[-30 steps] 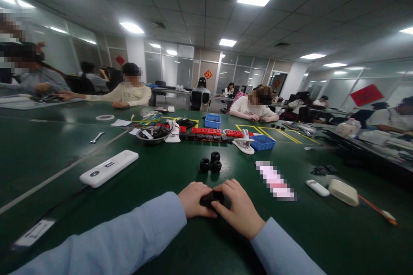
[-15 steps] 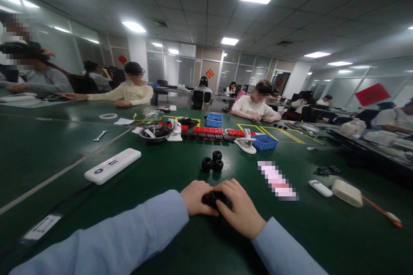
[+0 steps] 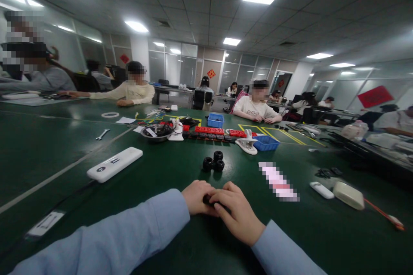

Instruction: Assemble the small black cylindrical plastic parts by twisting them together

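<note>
My left hand [image 3: 199, 197] and my right hand [image 3: 238, 211] meet low in the middle of the view, over the green table [image 3: 167, 240]. Between them is a small black object [image 3: 206, 199], mostly hidden by the fingers. The left hand is wrapped round it, and the right hand's fingers are bent over its top, pressed against it. Just beyond my hands stand several black wheel-like pieces [image 3: 213, 162], close together. A white power strip [image 3: 115, 164] lies to the left, and a pink-and-white item, blurred out, lies to the right [image 3: 279, 181].
Across the table are a metal bowl [image 3: 156, 138], red connector strips [image 3: 209, 130], a white clip [image 3: 247, 144] and blue bins [image 3: 266, 143]. A wrench [image 3: 103, 134] lies left. At right are a white case [image 3: 322, 190] and a beige box [image 3: 348, 195]. People sit beyond.
My right hand's fingers have closed further over the black object, covering more of it. The whole view has shifted slightly. A person across the table has raised their head.
</note>
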